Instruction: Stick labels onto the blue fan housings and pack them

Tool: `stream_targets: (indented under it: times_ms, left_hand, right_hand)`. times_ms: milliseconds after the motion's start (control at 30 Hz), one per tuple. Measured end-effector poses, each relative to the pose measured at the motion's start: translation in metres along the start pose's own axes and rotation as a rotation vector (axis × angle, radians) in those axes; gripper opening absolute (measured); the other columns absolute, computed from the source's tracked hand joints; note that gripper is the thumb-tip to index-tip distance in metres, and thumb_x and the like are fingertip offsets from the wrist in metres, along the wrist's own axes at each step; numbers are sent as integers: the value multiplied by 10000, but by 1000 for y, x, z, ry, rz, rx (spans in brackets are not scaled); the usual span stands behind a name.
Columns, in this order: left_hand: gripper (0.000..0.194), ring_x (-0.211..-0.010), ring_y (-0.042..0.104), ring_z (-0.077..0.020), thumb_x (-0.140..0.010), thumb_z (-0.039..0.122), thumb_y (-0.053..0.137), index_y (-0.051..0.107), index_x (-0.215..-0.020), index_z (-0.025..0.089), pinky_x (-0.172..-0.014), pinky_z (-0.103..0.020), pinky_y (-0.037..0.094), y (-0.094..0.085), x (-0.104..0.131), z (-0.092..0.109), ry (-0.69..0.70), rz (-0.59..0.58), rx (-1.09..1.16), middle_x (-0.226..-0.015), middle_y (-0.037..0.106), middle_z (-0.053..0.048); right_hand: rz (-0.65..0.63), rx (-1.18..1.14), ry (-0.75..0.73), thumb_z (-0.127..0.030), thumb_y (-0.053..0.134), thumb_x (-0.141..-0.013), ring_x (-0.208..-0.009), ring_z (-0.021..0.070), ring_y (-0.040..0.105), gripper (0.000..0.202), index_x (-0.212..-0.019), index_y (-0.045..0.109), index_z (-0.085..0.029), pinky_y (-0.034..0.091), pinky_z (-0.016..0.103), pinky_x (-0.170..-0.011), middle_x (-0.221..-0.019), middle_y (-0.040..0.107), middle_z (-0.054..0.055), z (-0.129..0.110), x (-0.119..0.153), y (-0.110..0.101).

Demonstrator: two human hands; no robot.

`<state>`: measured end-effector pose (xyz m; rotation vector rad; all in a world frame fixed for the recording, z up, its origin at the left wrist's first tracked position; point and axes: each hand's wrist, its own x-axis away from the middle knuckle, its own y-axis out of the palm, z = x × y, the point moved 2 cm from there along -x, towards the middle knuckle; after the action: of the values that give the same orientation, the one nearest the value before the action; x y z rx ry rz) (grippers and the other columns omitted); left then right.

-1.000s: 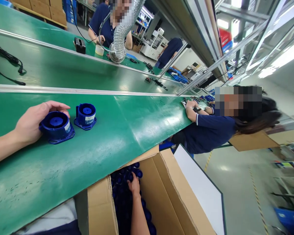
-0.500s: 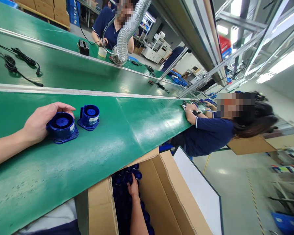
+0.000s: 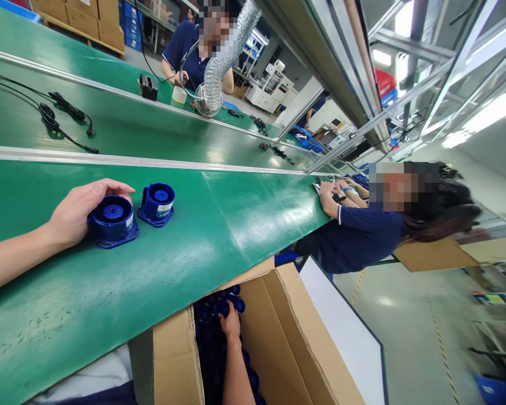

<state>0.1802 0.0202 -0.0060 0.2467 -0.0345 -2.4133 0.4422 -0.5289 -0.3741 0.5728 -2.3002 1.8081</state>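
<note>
My left hand (image 3: 78, 211) is curled around the far and left sides of a blue round plastic housing (image 3: 113, 221), which stands on the green work surface. This housing has a flanged base, a white label and a round hub inside its rim. A second blue housing (image 3: 158, 202) of the same kind stands just right of it, apart from my hand. Down inside an open cardboard box (image 3: 274, 320), my right hand (image 3: 231, 322) has its fingers closed on one of several dark blue round parts (image 3: 211, 326). The fingertips are partly hidden by shadow and the parts.
Black coiled cables (image 3: 50, 115) lie on the belt behind the white rail (image 3: 152, 161). A co-worker (image 3: 366, 236) works at the right along the bench, another person (image 3: 189, 50) across it. A flexible silver duct (image 3: 213, 84) hangs there. A white board (image 3: 346, 332) stands beside the box.
The view has shifted slightly, and the cables on the belt have moved right. Both hands stay on much the same places, left at the housing, right in the box.
</note>
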Motion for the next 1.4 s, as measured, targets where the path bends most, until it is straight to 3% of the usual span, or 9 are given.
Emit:
stream_targets:
  times_ms: [367,767,900,1000,1100,1167,1200,1300,1400]
  left_hand:
    - [599,-844,695,-243,-870,728,647,785,-1111,198,-744,-324,560,0,-1,-1,-9,5,2,-967,775,-92]
    - [601,-874,679,-227,-927,702,599,750,-1159,168,-782,-319,534,-1,0,-2,10,-11,-24,-981,768,-74]
    - [618,-877,657,-209,-958,685,571,726,-1151,119,-804,-305,506,5,3,2,74,-16,-56,-961,755,-56]
    - [592,-883,657,-212,-968,674,552,726,-1138,135,-822,-312,498,8,3,4,94,-58,-65,-966,750,-55]
    - [556,-915,659,-222,-986,657,521,729,-1138,165,-857,-322,493,9,3,3,99,-77,-68,-989,749,-56]
    - [554,-938,658,-230,-986,662,511,733,-1127,174,-879,-327,488,10,3,2,110,-84,-78,-999,751,-58]
    - [558,-944,657,-233,-986,667,506,735,-1120,175,-883,-329,486,10,3,2,116,-86,-83,-1000,752,-60]
    - [563,-971,659,-243,-998,664,477,733,-1113,176,-902,-342,487,12,4,3,131,-92,-92,-1022,752,-71]
    - [562,-1002,666,-255,-1017,653,437,720,-1139,182,-941,-368,494,11,6,4,145,-106,-111,-1043,752,-78]
  right_hand:
    - [34,-22,51,-271,704,-757,-1281,336,676,708,-1454,578,-265,519,406,-1001,-1360,683,167,-5,5,-7]
    - [21,-108,8,-211,673,-750,-1347,323,645,829,-1561,500,-213,524,402,-1064,-1449,648,169,-4,13,-7]
    - [111,-157,-45,-166,669,-663,-1192,335,740,834,-1490,581,-100,572,395,-1019,-1305,737,199,-7,23,-37]
    - [280,-212,-85,-274,640,-726,-1131,398,752,482,-1148,776,-85,588,456,-1004,-1142,789,235,-18,28,-85]
    - [556,-345,-135,-483,542,-909,-955,362,781,431,-1070,771,-155,636,464,-878,-1031,803,197,-57,46,-148]
    - [970,-638,-251,-531,681,-902,-804,318,758,395,-1051,769,-176,642,428,-754,-930,791,160,-101,72,-191]
    - [1044,-707,-335,-509,728,-897,-771,293,738,356,-1046,773,-189,629,406,-717,-917,783,141,-129,86,-208]
    - [952,-764,-665,-421,780,-900,-779,240,717,248,-1007,774,-198,625,364,-734,-930,768,110,-226,124,-244]
    - [567,-675,-972,-385,722,-946,-946,245,729,282,-1170,746,-215,658,347,-734,-1185,732,139,-323,148,-256]
